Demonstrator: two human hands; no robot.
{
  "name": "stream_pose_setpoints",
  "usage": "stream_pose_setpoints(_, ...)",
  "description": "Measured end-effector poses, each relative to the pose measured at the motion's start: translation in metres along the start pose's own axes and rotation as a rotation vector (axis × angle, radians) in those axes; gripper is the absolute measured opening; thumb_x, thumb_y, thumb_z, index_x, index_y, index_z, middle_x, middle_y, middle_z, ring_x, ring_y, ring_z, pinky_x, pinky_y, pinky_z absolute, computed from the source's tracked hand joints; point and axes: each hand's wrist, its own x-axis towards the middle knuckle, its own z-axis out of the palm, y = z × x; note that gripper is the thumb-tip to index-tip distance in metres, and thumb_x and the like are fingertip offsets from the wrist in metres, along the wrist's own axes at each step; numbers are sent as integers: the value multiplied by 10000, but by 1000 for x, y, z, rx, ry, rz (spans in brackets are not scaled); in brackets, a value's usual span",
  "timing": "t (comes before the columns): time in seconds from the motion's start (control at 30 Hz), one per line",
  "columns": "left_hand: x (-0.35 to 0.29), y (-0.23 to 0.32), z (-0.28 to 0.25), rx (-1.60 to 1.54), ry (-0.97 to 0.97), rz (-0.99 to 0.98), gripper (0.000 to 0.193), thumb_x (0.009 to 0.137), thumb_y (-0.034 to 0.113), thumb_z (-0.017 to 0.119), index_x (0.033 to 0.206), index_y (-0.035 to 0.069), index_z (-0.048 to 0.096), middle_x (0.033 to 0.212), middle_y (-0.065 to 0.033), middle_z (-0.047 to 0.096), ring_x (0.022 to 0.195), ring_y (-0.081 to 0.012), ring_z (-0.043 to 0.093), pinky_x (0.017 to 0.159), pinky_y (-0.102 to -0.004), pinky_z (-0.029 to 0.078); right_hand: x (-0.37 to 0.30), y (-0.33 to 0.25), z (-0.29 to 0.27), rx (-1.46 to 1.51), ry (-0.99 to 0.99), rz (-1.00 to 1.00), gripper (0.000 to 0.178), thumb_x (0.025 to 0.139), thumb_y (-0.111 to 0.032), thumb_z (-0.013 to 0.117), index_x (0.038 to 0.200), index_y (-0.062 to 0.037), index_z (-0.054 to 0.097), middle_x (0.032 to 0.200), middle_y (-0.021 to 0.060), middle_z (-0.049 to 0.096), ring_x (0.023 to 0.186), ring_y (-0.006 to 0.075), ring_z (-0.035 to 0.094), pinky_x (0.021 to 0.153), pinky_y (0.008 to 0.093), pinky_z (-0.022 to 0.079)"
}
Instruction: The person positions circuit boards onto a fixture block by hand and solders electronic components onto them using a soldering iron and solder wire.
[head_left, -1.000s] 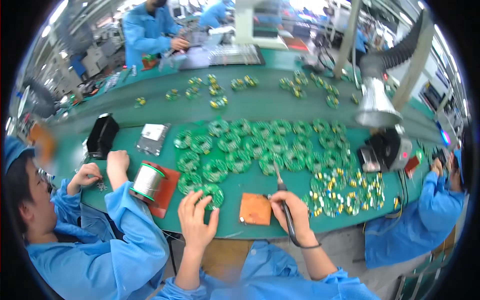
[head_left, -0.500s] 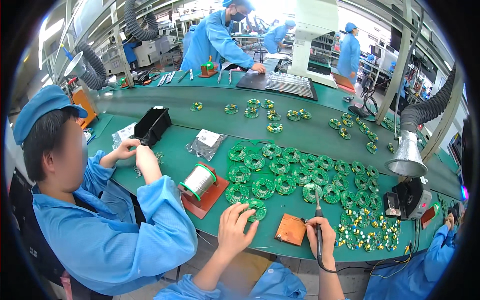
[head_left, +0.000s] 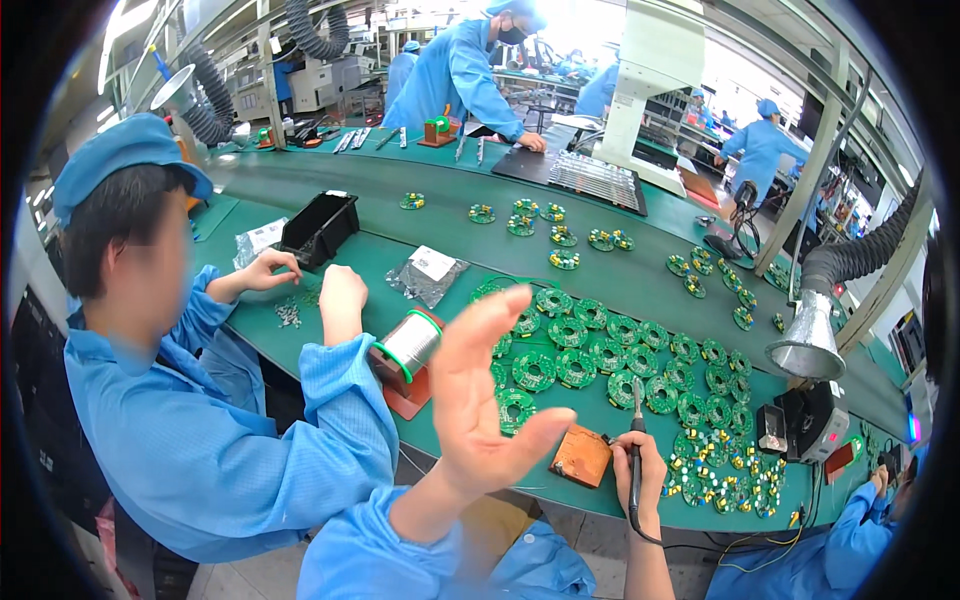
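Observation:
My left hand [head_left: 482,400] is raised above the bench with its fingers stretched and thumb spread, holding nothing. Behind it, partly covered, are several ring-shaped green circuit boards; one circuit board [head_left: 516,408] lies just beside the palm. My right hand [head_left: 645,478] is closed around the handle of a soldering iron [head_left: 637,428], whose tip points away over the rows of boards. An orange-brown block [head_left: 580,457] sits between my hands near the bench's front edge. Left of my raised hand stands a spool of solder wire [head_left: 410,343] on a red-brown base.
Boards fitted with yellow and white components [head_left: 725,475] crowd the right side, by a black soldering station [head_left: 810,420]. A metal fume funnel [head_left: 808,340] hangs over them. A co-worker [head_left: 230,430] sits close at left, near a black bin [head_left: 320,228]. A conveyor [head_left: 390,210] carries boards.
My left hand has lifted off the circuit board and come up toward me. My right hand keeps the soldering iron nearly in place. The view has shifted slightly, and the left co-worker's hands have moved apart.

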Motion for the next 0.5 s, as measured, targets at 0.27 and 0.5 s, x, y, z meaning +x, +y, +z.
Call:
stream_pose_setpoints(0.27, 93, 52, 7, -513, 21, 283, 729, 756, 273, 724, 1302, 5, 324, 1262, -182, 460, 1168, -307, 471, 967, -418, 387, -2, -3, 0, 79, 25, 115, 126, 803, 30, 625, 904, -34, 584, 737, 42, 602, 615, 104, 550, 574, 228, 448)
stream_pose_setpoints(0.5, 106, 53, 0, -595, -45, 216, 659, 763, 269, 708, 1253, 11, 350, 1221, -175, 475, 1135, -304, 483, 942, -416, 392, 0, -5, -1, 122, 33, 57, 110, 818, 21, 612, 910, -33, 582, 750, 54, 619, 633, 127, 573, 600, 239, 459)
